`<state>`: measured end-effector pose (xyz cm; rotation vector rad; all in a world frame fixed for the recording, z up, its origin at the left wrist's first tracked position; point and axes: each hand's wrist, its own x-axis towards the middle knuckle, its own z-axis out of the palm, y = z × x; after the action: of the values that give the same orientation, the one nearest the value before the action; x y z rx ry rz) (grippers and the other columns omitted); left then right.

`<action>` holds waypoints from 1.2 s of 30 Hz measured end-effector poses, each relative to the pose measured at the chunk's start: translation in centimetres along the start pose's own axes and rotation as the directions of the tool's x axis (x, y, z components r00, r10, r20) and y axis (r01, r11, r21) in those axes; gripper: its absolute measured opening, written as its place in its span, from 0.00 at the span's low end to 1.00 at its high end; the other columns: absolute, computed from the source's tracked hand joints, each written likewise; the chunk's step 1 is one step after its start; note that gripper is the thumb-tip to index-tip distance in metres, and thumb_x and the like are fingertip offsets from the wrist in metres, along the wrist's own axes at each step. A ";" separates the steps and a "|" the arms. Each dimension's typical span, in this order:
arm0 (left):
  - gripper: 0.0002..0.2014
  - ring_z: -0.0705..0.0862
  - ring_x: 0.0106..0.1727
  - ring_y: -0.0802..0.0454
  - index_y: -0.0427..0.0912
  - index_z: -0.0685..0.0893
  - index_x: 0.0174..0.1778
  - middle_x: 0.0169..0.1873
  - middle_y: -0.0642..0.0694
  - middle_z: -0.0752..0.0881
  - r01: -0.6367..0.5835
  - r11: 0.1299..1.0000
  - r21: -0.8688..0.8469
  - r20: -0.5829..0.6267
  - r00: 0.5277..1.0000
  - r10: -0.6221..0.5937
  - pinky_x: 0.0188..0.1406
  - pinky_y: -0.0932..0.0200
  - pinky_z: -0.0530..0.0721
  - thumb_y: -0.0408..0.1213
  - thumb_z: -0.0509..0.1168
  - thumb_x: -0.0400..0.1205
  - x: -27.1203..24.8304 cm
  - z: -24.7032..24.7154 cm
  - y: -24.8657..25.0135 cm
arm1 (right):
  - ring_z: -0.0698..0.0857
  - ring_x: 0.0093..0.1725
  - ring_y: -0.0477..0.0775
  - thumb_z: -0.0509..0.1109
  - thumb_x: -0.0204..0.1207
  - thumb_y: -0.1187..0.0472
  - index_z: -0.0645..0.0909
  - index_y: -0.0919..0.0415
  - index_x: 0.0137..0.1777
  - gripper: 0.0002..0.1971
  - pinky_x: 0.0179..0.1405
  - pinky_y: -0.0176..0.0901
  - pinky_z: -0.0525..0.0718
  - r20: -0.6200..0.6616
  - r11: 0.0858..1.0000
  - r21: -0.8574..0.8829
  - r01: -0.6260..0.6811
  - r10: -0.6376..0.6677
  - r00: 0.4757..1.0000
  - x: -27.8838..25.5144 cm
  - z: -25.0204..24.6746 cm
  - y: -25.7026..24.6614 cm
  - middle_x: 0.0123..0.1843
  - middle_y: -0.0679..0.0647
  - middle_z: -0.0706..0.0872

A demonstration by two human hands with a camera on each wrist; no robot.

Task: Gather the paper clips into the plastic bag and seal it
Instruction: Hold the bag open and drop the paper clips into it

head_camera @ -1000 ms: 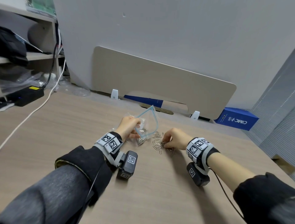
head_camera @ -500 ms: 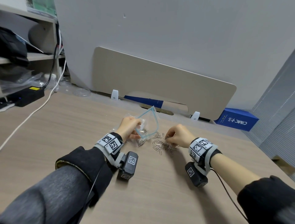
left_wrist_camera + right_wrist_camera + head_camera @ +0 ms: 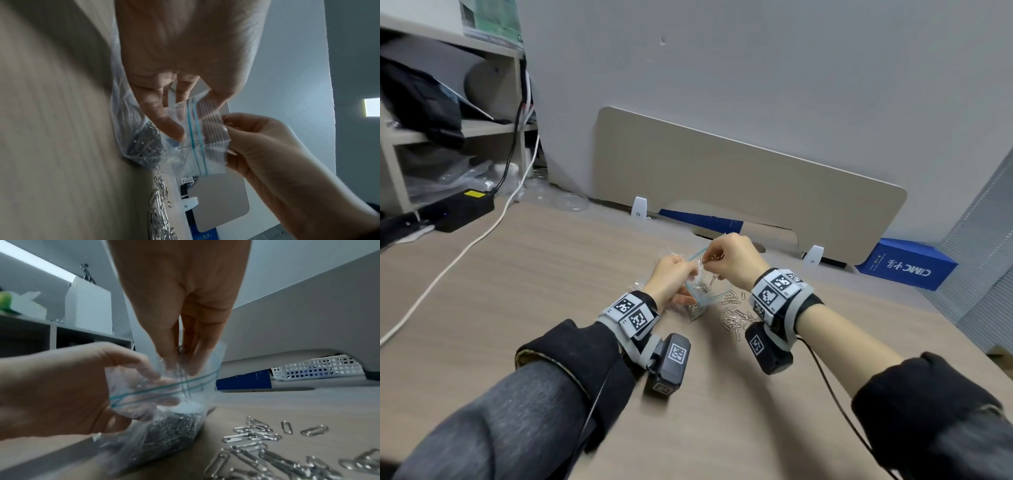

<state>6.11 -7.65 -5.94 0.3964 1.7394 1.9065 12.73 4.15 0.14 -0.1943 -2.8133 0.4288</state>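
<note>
Wood-grain desk, office corner. Nearest the camera: both forearms in dark sleeves, wrist cameras strapped on.

Next out, loose paper clips lie in a scatter on the desk just right of the bag, under the right wrist. Right wrist view shows a fair pile of them, so that batch isn't collected yet.

Plastic bag stands on the desk between the hands, mouth up, blue zip line unsealed. Its bottom already holds a dense heap of clips, my guess is well over half.

Left hand is curled on the bag, pinching the near lip below the zip line and holding the mouth open. Right hand is above the mouth, fingertips bunched together, pointing down into the opening and gripping a few clips; some hang just below it inside the bag.

Status estimate: mid-loading. Left to do: drop this pinch, several more grabs for the desk scatter, then press the zip shut.

Further back: beige divider panel, blue box at right, shelf with a black power brick and cables at left.
</note>
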 end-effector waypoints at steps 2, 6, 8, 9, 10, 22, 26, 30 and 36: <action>0.02 0.81 0.22 0.49 0.36 0.78 0.45 0.37 0.42 0.79 0.001 1.000 0.000 0.001 1.000 -0.001 0.24 0.56 0.85 0.31 0.63 0.80 0.0 0.0 0.1 | 0.87 0.43 0.52 0.75 0.73 0.63 0.88 0.61 0.47 0.05 0.46 0.46 0.87 0.051 0.998 -0.058 0.026 -0.023 0.998 0.1 0.6 0.3 0.45 0.53 0.89; 0.03 0.78 0.25 0.49 0.38 0.78 0.41 0.38 0.43 0.78 -0.003 1.000 0.001 -0.008 1.000 0.003 0.27 0.54 0.85 0.31 0.63 0.80 0.2 0.0 0.0 | 0.82 0.37 0.47 0.72 0.74 0.63 0.88 0.60 0.46 0.05 0.44 0.48 0.88 -0.011 1.000 0.006 0.022 -0.022 1.000 -0.3 0.0 1.3 0.41 0.48 0.87; 0.02 0.76 0.24 0.50 0.36 0.78 0.44 0.39 0.43 0.77 -0.010 1.000 0.006 -0.021 1.000 0.010 0.25 0.56 0.85 0.31 0.63 0.81 0.2 0.0 -0.1 | 0.82 0.35 0.46 0.69 0.74 0.62 0.88 0.57 0.43 0.06 0.41 0.47 0.87 -0.180 0.999 0.050 0.010 -0.001 0.984 -0.6 -0.7 1.9 0.38 0.45 0.87; 0.03 0.75 0.24 0.51 0.35 0.79 0.46 0.40 0.42 0.77 -0.016 1.000 0.007 -0.042 0.999 0.016 0.24 0.56 0.85 0.31 0.62 0.81 0.3 -0.1 -0.1 | 0.82 0.36 0.47 0.68 0.74 0.61 0.88 0.56 0.42 0.06 0.40 0.46 0.84 -0.272 0.999 0.049 -0.021 0.034 0.962 -0.8 -1.1 2.4 0.37 0.44 0.86; 0.04 0.75 0.25 0.51 0.35 0.79 0.48 0.41 0.41 0.78 -0.024 1.000 0.007 -0.070 0.997 0.025 0.23 0.57 0.85 0.31 0.61 0.81 0.4 -0.2 -0.1 | 0.82 0.38 0.48 0.68 0.74 0.60 0.87 0.55 0.41 0.06 0.40 0.43 0.81 -0.337 0.997 0.034 -0.071 0.078 0.938 -1.0 -1.4 2.9 0.37 0.44 0.85; 0.05 0.78 0.28 0.48 0.37 0.78 0.47 0.46 0.39 0.78 -0.033 0.999 0.015 -0.200 0.979 0.036 0.16 0.62 0.82 0.31 0.57 0.83 0.9 -0.7 -0.1 | 0.83 0.63 0.58 0.63 0.79 0.65 0.85 0.60 0.64 0.16 0.62 0.44 0.80 0.312 0.968 -0.205 -0.144 0.204 0.928 -1.7 2.0 6.6 0.67 0.58 0.83; 0.05 0.77 0.28 0.50 0.36 0.79 0.49 0.47 0.39 0.79 -0.032 0.999 0.016 -0.195 0.980 0.035 0.18 0.61 0.83 0.31 0.58 0.84 0.9 -0.7 -0.1 | 0.86 0.53 0.53 0.64 0.75 0.71 0.91 0.61 0.53 0.15 0.55 0.39 0.83 0.296 0.987 -0.130 -0.093 0.128 0.947 -2.3 2.1 6.6 0.56 0.55 0.89; 0.05 0.77 0.29 0.50 0.38 0.79 0.47 0.49 0.38 0.80 -0.028 1.000 0.012 -0.189 0.982 0.030 0.20 0.60 0.84 0.31 0.57 0.84 0.8 -0.7 -0.1 | 0.87 0.49 0.52 0.65 0.72 0.71 0.91 0.60 0.49 0.14 0.56 0.44 0.86 0.275 0.992 -0.109 -0.060 0.088 0.957 -3.2 1.4 6.8 0.51 0.55 0.91; 0.06 0.77 0.29 0.49 0.40 0.78 0.43 0.49 0.37 0.80 -0.036 0.999 0.003 -0.196 0.980 0.036 0.17 0.61 0.82 0.30 0.58 0.83 0.6 -0.6 0.0 | 0.85 0.51 0.51 0.75 0.73 0.61 0.89 0.60 0.52 0.09 0.55 0.41 0.83 0.303 0.994 -0.012 0.108 -0.099 0.948 -3.9 2.8 5.0 0.53 0.54 0.86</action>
<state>5.25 -7.84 -6.09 0.2473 1.8683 2.0301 16.08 7.49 -4.99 0.0165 -3.1125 0.4262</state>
